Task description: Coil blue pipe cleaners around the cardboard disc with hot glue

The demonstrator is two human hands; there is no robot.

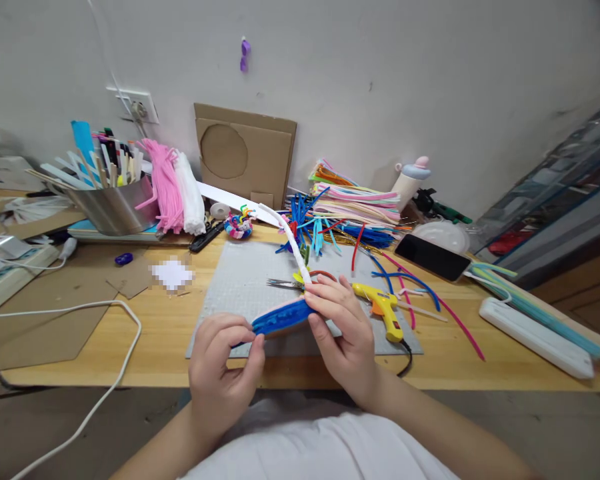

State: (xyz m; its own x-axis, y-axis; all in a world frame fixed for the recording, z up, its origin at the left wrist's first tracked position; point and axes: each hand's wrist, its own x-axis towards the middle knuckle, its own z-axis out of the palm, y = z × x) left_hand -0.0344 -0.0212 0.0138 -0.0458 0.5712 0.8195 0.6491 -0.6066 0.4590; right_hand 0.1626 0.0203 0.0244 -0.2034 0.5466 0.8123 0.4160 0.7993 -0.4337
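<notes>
A flat blue strip with a pale upper edge (283,317) stretches between my two hands above the front of a grey mat (230,287). My left hand (227,363) pinches its left end between thumb and fingers. At the right end, my right hand (343,333) grips the strip between thumb and fingers. A white fuzzy stem (295,245) rises from beside the right fingertips and curves up to the left. Scissors (284,284) lie on the mat just behind the strip, their handles partly hidden. The yellow glue gun (387,310) rests right of my right hand.
Pipe cleaner bundles (357,203) lie at the back, near upright cardboard (250,153). A metal pot of sticks (113,207) stands at the back left. A black phone (433,257) and a white power strip (535,337) are on the right. A white cable (130,360) loops at left.
</notes>
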